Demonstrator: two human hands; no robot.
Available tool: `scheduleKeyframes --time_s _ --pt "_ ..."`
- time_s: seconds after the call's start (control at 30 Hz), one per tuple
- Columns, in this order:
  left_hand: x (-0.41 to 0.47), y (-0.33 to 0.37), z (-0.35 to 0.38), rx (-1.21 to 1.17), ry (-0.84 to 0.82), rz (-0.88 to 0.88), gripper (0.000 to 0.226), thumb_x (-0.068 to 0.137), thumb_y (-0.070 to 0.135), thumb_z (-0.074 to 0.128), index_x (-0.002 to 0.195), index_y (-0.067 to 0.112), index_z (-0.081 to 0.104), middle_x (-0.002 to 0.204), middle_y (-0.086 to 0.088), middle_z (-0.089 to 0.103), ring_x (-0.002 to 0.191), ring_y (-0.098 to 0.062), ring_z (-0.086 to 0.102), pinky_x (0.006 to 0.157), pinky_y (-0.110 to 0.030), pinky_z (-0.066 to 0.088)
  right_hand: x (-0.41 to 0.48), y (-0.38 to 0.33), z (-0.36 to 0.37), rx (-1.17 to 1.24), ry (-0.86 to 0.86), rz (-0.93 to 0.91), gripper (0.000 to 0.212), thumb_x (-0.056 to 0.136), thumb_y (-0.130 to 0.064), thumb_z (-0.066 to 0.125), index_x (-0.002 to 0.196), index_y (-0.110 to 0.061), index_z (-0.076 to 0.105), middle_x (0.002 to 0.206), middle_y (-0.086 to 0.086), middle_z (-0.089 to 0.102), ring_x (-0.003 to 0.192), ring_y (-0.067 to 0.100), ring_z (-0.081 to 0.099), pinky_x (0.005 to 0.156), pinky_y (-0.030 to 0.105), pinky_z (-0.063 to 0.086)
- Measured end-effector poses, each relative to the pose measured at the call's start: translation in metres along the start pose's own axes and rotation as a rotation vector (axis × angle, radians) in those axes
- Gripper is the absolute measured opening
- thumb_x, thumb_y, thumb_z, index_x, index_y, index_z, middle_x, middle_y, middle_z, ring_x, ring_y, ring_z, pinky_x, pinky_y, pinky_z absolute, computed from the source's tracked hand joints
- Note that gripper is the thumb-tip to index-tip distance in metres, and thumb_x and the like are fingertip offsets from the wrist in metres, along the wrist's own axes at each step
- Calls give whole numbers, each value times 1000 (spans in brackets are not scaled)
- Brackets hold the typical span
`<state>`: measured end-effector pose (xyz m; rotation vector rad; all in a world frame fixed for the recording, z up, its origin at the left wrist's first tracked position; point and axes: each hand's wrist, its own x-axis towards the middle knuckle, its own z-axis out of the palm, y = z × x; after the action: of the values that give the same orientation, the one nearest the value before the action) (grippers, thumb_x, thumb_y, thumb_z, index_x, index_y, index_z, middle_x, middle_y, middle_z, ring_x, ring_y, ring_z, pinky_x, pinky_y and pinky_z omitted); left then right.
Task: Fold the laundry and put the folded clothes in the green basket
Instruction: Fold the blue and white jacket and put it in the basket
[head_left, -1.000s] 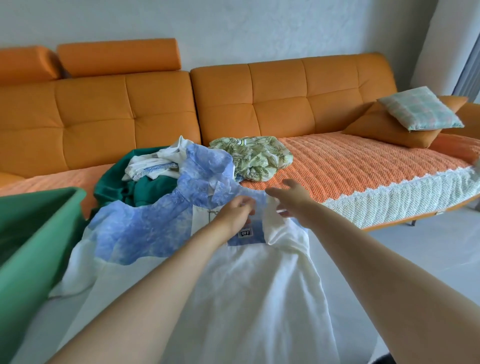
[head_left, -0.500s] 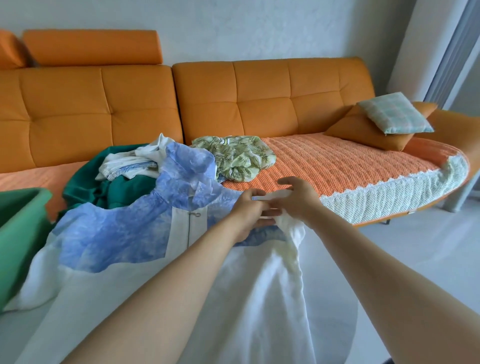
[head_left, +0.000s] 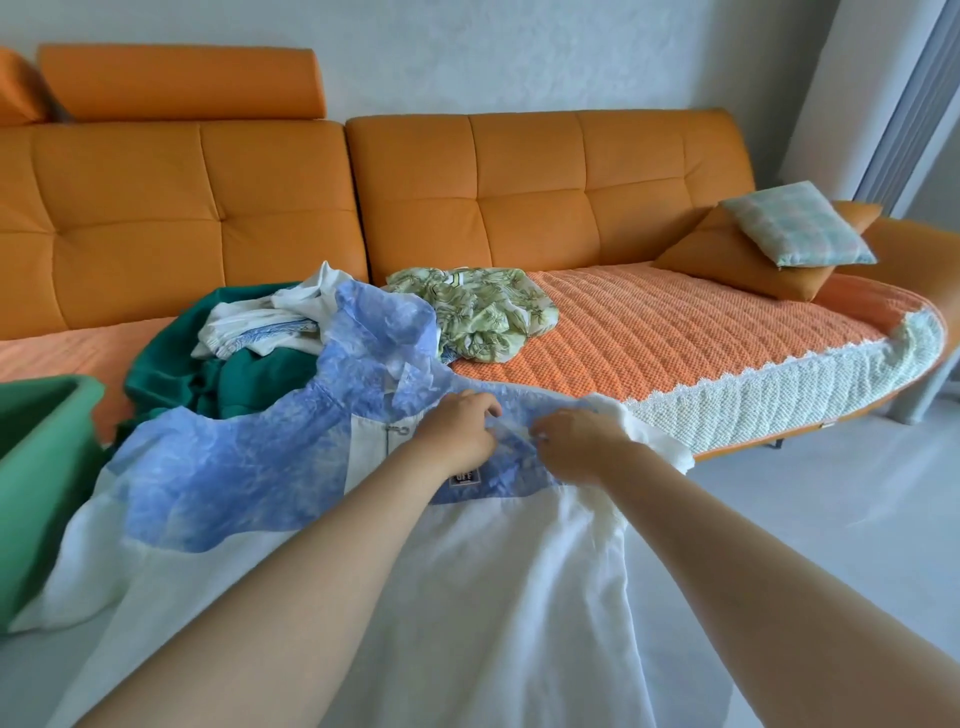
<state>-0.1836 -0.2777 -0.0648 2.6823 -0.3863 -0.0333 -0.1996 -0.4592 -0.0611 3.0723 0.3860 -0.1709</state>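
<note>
Both grips are closed on one garment. Our left grip curls its fingers into the blue fabric beside the front placket of the blue-and-white jacket. Our right grip pinches the same blue panel just beside it, the two nearly touching.

The jacket spreads from the front edge of the sofa down toward us, blue top farthest away and white body nearest. One white sleeve trails left toward the green basket. Behind it the unfolded pile waits on the seat: a dark green garment, a white piece and a leaf-print shirt.

We judge this to be the straightening before the first fold. To do it well, we should draw our grips apart along the chest so the thin cloth goes taut. Next we line up the placket edges and flatten the raised blue part behind. Only then do the sleeves come in. The fabric looks light and crinkly, so we should hold it at seams, not loose cloth.
</note>
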Motion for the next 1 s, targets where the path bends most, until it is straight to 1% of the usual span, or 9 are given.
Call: scheduleKeyframes --time_s 0.1,0.2,0.43,0.57,0.7,0.77,0.83,0.93,1.0 --pt "4 -28 -21 68 22 -37 36 95 19 52 130 24 55 135 -2 52 126 -23 46 104 -43 42 15 -20 -12 -26 -51 121 31 91 -19 50 119 -19 63 123 3 63 114 26 61 75 33 46" --pt "12 -63 -45 120 102 -81 35 94 16 53 129 20 56 132 -4 54 125 -26 46 100 -37 42 41 -51 -28 27 29 51 37 92 -19 47 126 -21 60 128 3 61 112 27 60 82 34 49" --pt "41 -147 -94 7 313 -262 38 101 16 48 138 10 48 141 -13 44 128 -31 44 101 -37 39 151 -116 -45 659 122 56 41 97 -12 44 133 -25 57 136 7 53 84 22 65 49 23 42" --pt "67 -176 -99 -266 310 -448 53 102 28 52 150 12 35 149 -11 42 130 -30 48 101 -36 42 202 -133 -44 728 175 133 56 90 0 40 129 -34 61 144 10 36 116 33 58 58 27 49" --pt "92 -193 -90 -352 330 -548 43 97 33 61 131 8 54 126 -11 61 111 -30 59 78 -32 45 228 -139 -38 658 126 270 64 87 2 40 137 -34 56 152 15 33 132 32 47 78 31 56" --pt "98 -195 -90 -361 333 -592 27 92 23 64 114 7 63 109 -10 66 98 -30 63 68 -31 43 234 -138 -34 668 92 324 42 91 -4 44 126 -15 64 124 15 61 100 25 65 76 31 58" --pt "99 -194 -94 -342 325 -652 19 91 10 58 108 4 63 100 -9 62 85 -29 61 58 -29 41 231 -136 -34 775 74 342 28 94 -7 45 115 -4 64 95 10 66 67 17 58 59 26 52" --pt "95 -193 -102 -472 386 -650 19 88 1 50 104 4 61 92 -9 57 66 -20 46 47 -25 31 218 -135 -40 974 151 278 44 94 -4 42 133 -16 59 99 8 68 55 17 53 49 25 46" --pt "86 -187 -112 -635 449 -610 32 89 2 48 115 8 65 102 -10 65 67 -18 47 50 -23 33 201 -136 -48 1058 211 223 54 93 -2 40 140 -24 56 110 5 69 44 13 47 39 20 38"
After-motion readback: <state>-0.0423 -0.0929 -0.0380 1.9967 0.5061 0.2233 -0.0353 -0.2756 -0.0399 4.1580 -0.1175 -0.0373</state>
